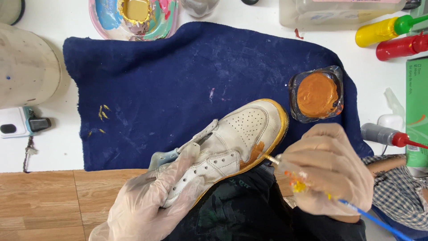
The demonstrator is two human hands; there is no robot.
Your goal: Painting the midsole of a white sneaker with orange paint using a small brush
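Note:
My left hand (154, 201), in a clear plastic glove, grips the heel end of a white sneaker (236, 134) whose sole edge is painted gold. The shoe lies tilted over a dark blue towel (178, 80), toe pointing up and right. My right hand (330, 172), also gloved and smeared with yellow paint, holds a thin brush with a blue handle (370, 218). The brush tip (269, 157) touches the shoe's side near an orange-gold patch. A small clear cup of orange-gold paint (317, 93) stands just beyond the toe.
A paint-stained palette bowl (133, 18) sits at the top. Yellow (383, 30) and red (401, 47) squeeze bottles lie at the right, with a grey red-tipped bottle (388, 135) and a green box (417, 107). A pale cylinder (26, 67) stands at the left.

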